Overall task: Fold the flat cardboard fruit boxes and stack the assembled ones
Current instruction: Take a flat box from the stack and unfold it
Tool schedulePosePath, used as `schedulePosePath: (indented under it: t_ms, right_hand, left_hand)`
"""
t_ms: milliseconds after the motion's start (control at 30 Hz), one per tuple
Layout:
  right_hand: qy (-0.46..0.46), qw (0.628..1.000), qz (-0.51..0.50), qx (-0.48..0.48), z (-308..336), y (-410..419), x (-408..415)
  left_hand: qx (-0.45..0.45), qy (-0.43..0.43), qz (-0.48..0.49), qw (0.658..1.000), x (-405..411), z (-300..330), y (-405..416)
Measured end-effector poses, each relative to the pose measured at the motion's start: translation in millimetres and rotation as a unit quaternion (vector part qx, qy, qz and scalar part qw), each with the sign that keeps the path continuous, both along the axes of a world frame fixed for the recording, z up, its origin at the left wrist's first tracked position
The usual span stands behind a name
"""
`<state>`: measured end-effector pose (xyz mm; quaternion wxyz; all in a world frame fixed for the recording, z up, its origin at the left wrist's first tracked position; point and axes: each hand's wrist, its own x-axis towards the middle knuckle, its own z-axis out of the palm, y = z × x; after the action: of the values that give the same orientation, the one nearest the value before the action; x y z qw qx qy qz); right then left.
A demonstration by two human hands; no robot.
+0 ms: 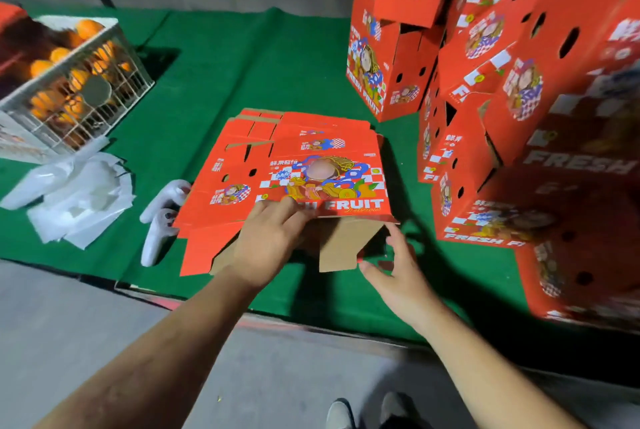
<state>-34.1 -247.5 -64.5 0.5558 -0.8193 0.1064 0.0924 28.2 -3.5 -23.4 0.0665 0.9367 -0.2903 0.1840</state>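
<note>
— Gripping the top flat box (304, 168), is it? Which hand?

— Left hand (268, 245). It lies on the near edge of the printed face, fingers reaching over the words at the front, and it seems to hold that edge where a brown flap (343, 245) hangs down. Whether the thumb is tucked under, I cannot tell.

— And the right hand (398, 269)?

— Just beside the brown flap, fingers spread and loosely bent, thumb pointing toward the flap's lower corner. It holds nothing; it may be brushing the cardboard, but I cannot say for sure.

— Where does the flat box sit?

— On top of a pile of flat boxes (242, 137) in the middle of the green table (225, 57), near the front edge. The lower sheets stick out at the back and to the left.

— The finished ones?

— Stacked boxes (519, 99) rise on the right side of the table, several levels high, some tilted, red with the same print and dark holes in their sides.

— Anything else around?

— A white wire crate (69, 82) of oranges (88, 28) at the far left, white plastic bags (76, 200) in front of it, and a white controller (161, 217) lying against the left edge of the pile. Two shoes (363, 411) show on the grey floor (104, 324) below.
</note>
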Motion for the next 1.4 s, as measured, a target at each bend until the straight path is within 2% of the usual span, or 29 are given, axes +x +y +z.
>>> schedulePosePath:
  t_ms: [100, 167, 233, 300, 400, 467, 600, 667, 733, 800, 833, 900, 967, 1033, 1133, 1200, 1233, 1300, 1367, 1400]
  right_hand:
    - [-0.101, 0.994, -0.01, -0.043, 18.2, -7.6, -1.0]
    - [-0.135, 0.986, -0.002, -0.097, 31.9, -9.8, -3.3]
    - [-0.101, 0.983, 0.044, -0.146, 47.7, -11.9, -5.7]
    - [-0.07, 0.983, 0.058, -0.161, 62.9, -17.2, -9.0]
    - [-0.065, 0.964, 0.043, -0.254, 89.2, -29.4, -18.4]
    - [-0.055, 0.945, 0.067, -0.317, 104.5, -37.6, -24.8]
    - [-0.066, 0.929, 0.068, -0.357, 139.8, -63.2, -19.2]
    - [-0.077, 0.906, 0.05, -0.414, 163.5, -79.4, -10.6]
    - [-0.13, 0.843, 0.001, -0.523, 182.5, -89.7, 0.1]
    - [-0.197, 0.79, -0.049, -0.579, 193.9, -86.3, 8.1]
    - [-0.226, 0.778, -0.062, -0.583, 197.3, -81.0, 10.6]
    - [-0.252, 0.787, -0.068, -0.559, 198.0, -72.6, 12.4]
    - [-0.247, 0.835, -0.076, -0.486, 197.1, -70.8, 9.8]
    - [-0.284, 0.864, -0.094, -0.405, 197.5, -71.9, -0.6]
    - [-0.381, 0.834, -0.087, -0.39, 203.0, -54.7, -30.6]
    - [-0.383, 0.813, -0.038, -0.436, 204.0, -35.9, -50.5]
    - [-0.372, 0.802, -0.02, -0.466, 202.3, -30.0, -57.1]
    - [-0.311, 0.793, -0.002, -0.523, 197.3, -26.9, -61.9]
    - [-0.194, 0.795, 0.036, -0.573, 195.2, -29.6, -57.7]
    - [-0.149, 0.798, 0.057, -0.581, 191.4, -32.7, -54.3]
  left_hand:
    - [-0.031, -0.038, -0.021, 0.999, -8.6, 33.6, -15.1]
    - [-0.055, -0.053, -0.019, 0.997, -12.1, 53.1, -24.3]
    - [-0.081, -0.061, -0.011, 0.995, -9.8, 73.1, -31.5]
    - [-0.07, -0.068, -0.007, 0.995, -1.2, 92.5, -31.2]
    - [-0.052, -0.087, 0.004, 0.995, 13.6, 114.2, -19.0]
    - [-0.046, -0.07, 0.009, 0.996, 15.2, 123.4, -16.3]
    - [-0.054, -0.044, -0.015, 0.997, 9.0, 147.1, -25.6]
    - [-0.066, -0.028, -0.014, 0.997, 8.0, 163.4, -34.6]
    - [-0.103, 0.005, 0.026, 0.994, 9.0, 177.6, -46.6]
    - [-0.13, 0.06, 0.067, 0.987, 13.4, 187.2, -58.5]
    - [-0.135, 0.094, 0.077, 0.983, 15.9, 190.0, -62.9]
    - [-0.181, 0.158, 0.079, 0.967, 20.5, 191.8, -68.6]
    - [-0.281, 0.222, 0.085, 0.93, 22.7, 189.5, -72.2]
    - [-0.41, 0.287, 0.105, 0.859, 22.2, 185.0, -77.0]
    - [-0.598, 0.368, 0.12, 0.702, 24.0, 184.2, -82.4]
    - [-0.667, 0.385, 0.103, 0.63, 18.6, 180.0, -90.0]
    - [-0.689, 0.378, 0.102, 0.61, 12.7, 174.6, -96.5]
    - [-0.719, 0.328, 0.125, 0.599, -5.0, 156.4, -113.3]
    - [-0.74, 0.279, 0.152, 0.593, -24.1, 135.9, -129.7]
    - [-0.753, 0.27, 0.161, 0.578, -32.7, 126.0, -136.5]
